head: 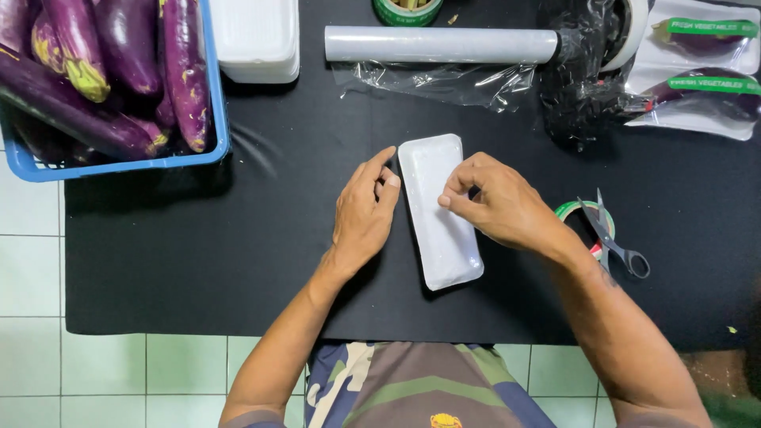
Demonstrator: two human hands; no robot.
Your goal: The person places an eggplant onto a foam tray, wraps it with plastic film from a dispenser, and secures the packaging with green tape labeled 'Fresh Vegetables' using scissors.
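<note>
An empty white foam tray [441,230] lies lengthwise on the black mat [238,238] in front of me. My left hand [363,212] rests at the tray's left edge, its fingertips touching the rim near the far end. My right hand [495,204] lies over the tray's right edge, fingers curled and pinched on the rim. Neither hand lifts the tray off the mat.
A blue crate [119,164] of purple eggplants [119,55] stands far left. Beside it is a stack of white trays [255,38]. A cling-film roll [440,44] lies at the back. Two wrapped eggplant trays [705,71] sit far right. Scissors [614,236] rest on a tape roll [572,211].
</note>
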